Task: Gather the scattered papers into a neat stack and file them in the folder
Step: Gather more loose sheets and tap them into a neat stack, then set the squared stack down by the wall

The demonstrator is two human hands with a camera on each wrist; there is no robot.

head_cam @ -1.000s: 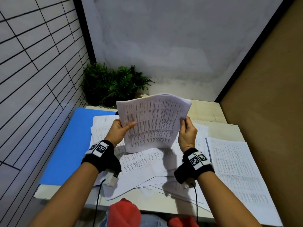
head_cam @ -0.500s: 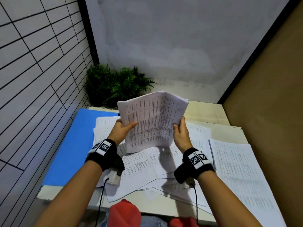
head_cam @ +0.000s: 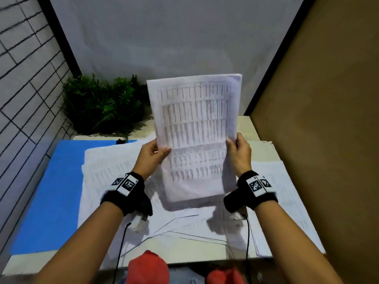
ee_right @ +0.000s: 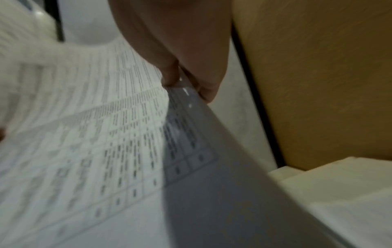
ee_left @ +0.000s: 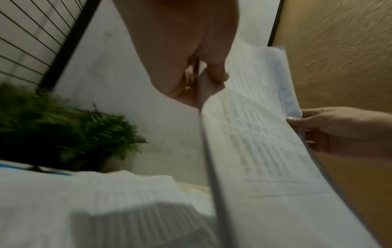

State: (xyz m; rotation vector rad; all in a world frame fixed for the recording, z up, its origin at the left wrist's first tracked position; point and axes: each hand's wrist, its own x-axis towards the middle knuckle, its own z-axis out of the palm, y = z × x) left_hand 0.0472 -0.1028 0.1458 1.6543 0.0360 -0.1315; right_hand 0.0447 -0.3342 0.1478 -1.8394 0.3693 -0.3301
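I hold a stack of printed papers [head_cam: 194, 128] upright in portrait, its lower edge near the sheets on the table. My left hand [head_cam: 152, 153] pinches its left edge, thumb in front; the left wrist view shows this stack of papers [ee_left: 254, 134] edge-on under that left hand [ee_left: 203, 78]. My right hand [head_cam: 238, 149] pinches the right edge, seen close in the right wrist view as the right hand [ee_right: 180, 80] on the stack [ee_right: 106, 142]. More loose sheets [head_cam: 114, 181] lie spread on the table. A blue folder [head_cam: 51, 191] lies flat at the left, partly under them.
A green potted plant [head_cam: 102, 105] stands at the back left corner. Another pile of printed sheets [head_cam: 287, 201] lies at the right, against a brown wall [head_cam: 328, 119]. The tiled wall is at the left. The table's front edge [head_cam: 61, 263] is near my red-clothed knees.
The stack has been turned from landscape to portrait and raised more upright. Both hands have shifted their hold along its side edges. The head view has moved closer.
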